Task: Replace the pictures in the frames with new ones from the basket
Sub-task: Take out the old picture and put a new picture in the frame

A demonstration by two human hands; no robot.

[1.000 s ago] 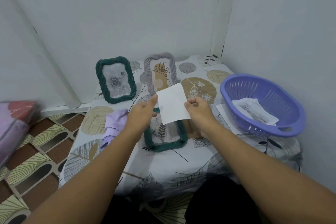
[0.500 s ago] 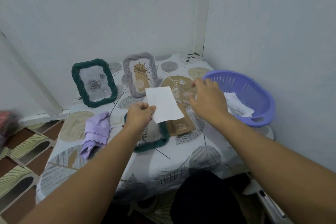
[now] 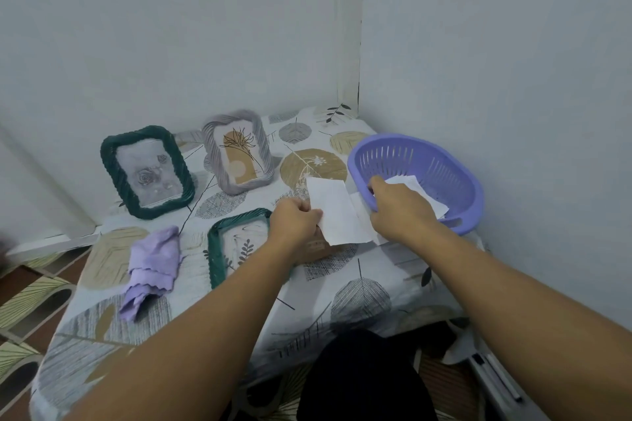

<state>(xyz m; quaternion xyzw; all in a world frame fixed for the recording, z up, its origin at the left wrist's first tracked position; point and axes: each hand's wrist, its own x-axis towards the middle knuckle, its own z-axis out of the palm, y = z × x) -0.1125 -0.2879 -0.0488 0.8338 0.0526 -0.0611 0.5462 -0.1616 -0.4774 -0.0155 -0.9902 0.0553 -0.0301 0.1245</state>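
My left hand (image 3: 294, 223) pinches a white picture sheet (image 3: 337, 212), blank side up, above the table's middle. Beneath my left wrist a green frame (image 3: 219, 243) lies flat on the cloth, its window showing the tablecloth pattern. My right hand (image 3: 398, 207) reaches over the near rim of the purple basket (image 3: 455, 161), fingers on the white pictures (image 3: 415, 186) inside; whether it grips one I cannot tell. A dark green frame (image 3: 147, 171) with a rose picture and a grey frame (image 3: 237, 150) with a plant picture stand at the back.
A crumpled lilac cloth (image 3: 152, 261) lies left of the flat frame. A brown backing board (image 3: 316, 246) shows under the sheet. The small table (image 3: 342, 290) sits in a wall corner; patterned floor tiles (image 3: 30, 297) lie to the left.
My right hand let go of the white sheet and moved right into the basket. My left hand kept the sheet and carried it slightly right. The camera turned right.
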